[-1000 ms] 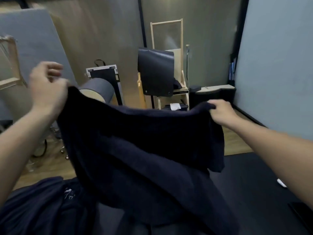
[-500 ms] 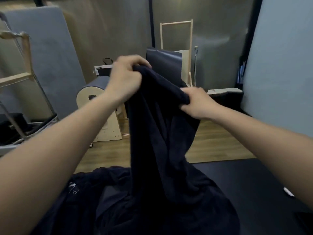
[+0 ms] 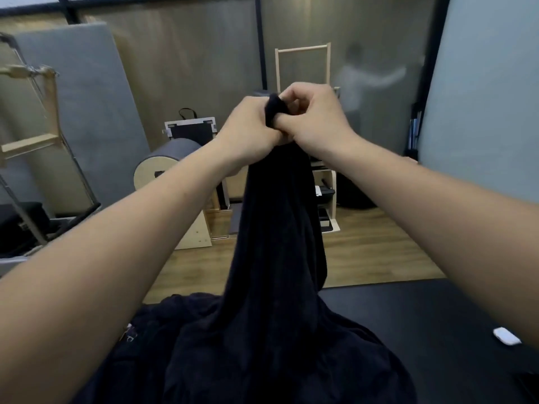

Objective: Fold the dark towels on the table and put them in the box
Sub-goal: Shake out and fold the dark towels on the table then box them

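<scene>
Both grips pinch the top corners of the towel, left hand and right hand touching, held high at centre. The towel hangs doubled, its tail pooled on the near surface. I'd square corners and edges before lowering it.

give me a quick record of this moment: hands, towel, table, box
left hand: grips the bunched top of the dark towel, pressed against the right hand
right hand: pinches the same bunched top
dark towel: hangs down from both hands, lower end on the heap
heap: more dark cloth, unfolded, on the table
table: black, small white object near its right side
box: not in view
</scene>
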`<state>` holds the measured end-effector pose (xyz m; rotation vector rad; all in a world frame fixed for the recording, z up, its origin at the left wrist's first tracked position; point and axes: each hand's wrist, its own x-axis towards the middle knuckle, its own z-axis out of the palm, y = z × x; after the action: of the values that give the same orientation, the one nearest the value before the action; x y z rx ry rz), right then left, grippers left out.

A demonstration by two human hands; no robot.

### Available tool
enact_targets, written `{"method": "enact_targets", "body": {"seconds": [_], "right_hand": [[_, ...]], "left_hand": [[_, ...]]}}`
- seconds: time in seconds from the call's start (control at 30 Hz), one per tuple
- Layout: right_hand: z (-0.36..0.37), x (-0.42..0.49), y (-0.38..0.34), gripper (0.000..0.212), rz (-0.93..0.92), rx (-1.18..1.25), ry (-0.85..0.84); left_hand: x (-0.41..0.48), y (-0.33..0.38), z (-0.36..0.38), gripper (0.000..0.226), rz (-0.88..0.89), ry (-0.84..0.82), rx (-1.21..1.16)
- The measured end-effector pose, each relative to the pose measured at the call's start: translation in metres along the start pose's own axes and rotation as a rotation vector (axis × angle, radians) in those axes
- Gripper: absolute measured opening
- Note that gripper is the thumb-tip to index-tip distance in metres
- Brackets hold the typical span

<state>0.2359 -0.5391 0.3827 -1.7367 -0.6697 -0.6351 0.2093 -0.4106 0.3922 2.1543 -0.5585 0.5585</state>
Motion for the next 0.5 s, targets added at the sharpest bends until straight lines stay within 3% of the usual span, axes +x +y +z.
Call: {"method": "enact_targets", "body": {"seconds": [0.1,0.17,0.27,0.5], "right_hand": [[-0.004,-0.015,0.019,0.023,0.072,0.199,0.038],[-0.003,-0.03,0.036,0.025,0.176,0.285,-0.135],[0.003,-0.053,0.069,0.014,0.326,0.215,-0.383],[-0.009,-0.082,0.113,0.008,0.519,0.067,-0.465]], "left_hand": [[0.003,-0.005,-0.014,0.008,0.009,0.028,0.03],[0.002,-0.002,-0.021,0.009,0.04,0.058,-0.051],[0.0,-0.003,-0.036,0.01,0.077,0.143,-0.145],[-0.001,-0.026,-0.093,0.019,-0.018,0.482,-0.441]]}}
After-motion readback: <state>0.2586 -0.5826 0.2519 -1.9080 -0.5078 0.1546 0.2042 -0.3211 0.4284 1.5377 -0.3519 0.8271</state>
